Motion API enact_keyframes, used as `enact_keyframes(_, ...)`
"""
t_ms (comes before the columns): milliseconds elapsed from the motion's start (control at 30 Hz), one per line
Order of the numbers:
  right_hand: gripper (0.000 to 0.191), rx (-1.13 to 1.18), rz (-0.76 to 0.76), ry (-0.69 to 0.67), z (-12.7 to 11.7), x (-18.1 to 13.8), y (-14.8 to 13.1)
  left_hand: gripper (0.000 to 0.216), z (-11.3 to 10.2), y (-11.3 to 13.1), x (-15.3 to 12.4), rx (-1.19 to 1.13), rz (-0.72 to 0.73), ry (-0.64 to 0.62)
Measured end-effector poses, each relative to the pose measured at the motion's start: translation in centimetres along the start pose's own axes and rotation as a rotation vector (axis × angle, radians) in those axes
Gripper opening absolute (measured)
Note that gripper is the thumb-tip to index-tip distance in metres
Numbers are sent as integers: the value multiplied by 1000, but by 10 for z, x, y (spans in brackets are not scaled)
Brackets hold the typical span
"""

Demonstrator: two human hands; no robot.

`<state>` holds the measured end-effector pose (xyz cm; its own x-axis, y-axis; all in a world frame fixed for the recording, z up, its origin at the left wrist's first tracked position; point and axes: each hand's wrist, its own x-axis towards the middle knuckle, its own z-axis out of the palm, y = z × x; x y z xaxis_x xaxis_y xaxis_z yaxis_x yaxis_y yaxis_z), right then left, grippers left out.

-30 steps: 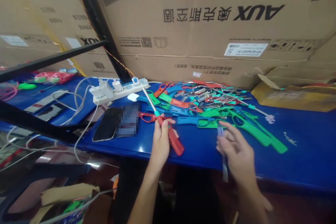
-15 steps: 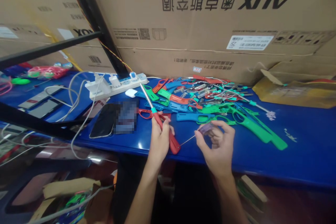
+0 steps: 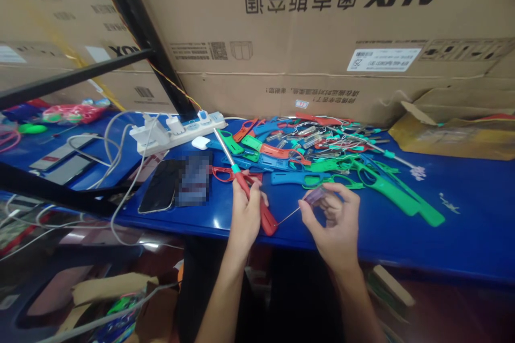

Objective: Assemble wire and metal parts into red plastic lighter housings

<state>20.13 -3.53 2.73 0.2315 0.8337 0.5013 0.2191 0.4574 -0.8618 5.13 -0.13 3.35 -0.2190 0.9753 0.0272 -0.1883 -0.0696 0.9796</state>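
Observation:
My left hand [image 3: 248, 211] is wrapped round a red stick lighter [image 3: 269, 222], its metal barrel slanting up and away to the left. Between the thumb and fingers of my right hand [image 3: 333, 220] is a screwdriver [image 3: 316, 194] with a translucent purple handle. The thin shaft points down-left, its tip at the lighter's handle end; whether it sits in a hole I cannot tell. Behind both hands lies a heap of lighter parts: a blue shell [image 3: 295, 178], a green shell [image 3: 392, 195], an orange shell [image 3: 281, 151] and several clear fuel tanks with wires [image 3: 311, 138].
Two phones lie left of my hands, one a black phone [image 3: 161, 186]. Behind them a white power strip [image 3: 191, 127] carries chargers and cables. A black metal rack post [image 3: 161, 59] stands at left. Large cartons [image 3: 306, 21] back the blue table [image 3: 462, 241]; a yellow packet [image 3: 450, 134] sits right.
The camera view shifts slightly. Both hands keep nearly the same pose, with the screwdriver tip still at the end of the red lighter.

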Motion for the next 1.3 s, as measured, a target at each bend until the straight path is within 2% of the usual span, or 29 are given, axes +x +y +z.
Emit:
enact_keyframes(433,46,17,13,14,2,0,5,24,-2,-2,0,21,5,6)
enact_keyframes(567,45,51,-18,-43,0,1,3,25,-2,-2,0,27,3,12)
enact_keyframes(767,33,198,-61,-90,-4,-3,-3,20,0,0,0,39,11,9)
enact_keyframes(1000,41,243,-124,-89,-9,-9,-6,18,0,0,1,49,30,22)
enact_keyframes(1167,39,261,-109,-150,-12,-9,-6,21,0,-3,1,42,25,32)
enact_keyframes(1300,31,245,-61,-81,-14,-10,-5,21,0,-3,2,40,31,32)
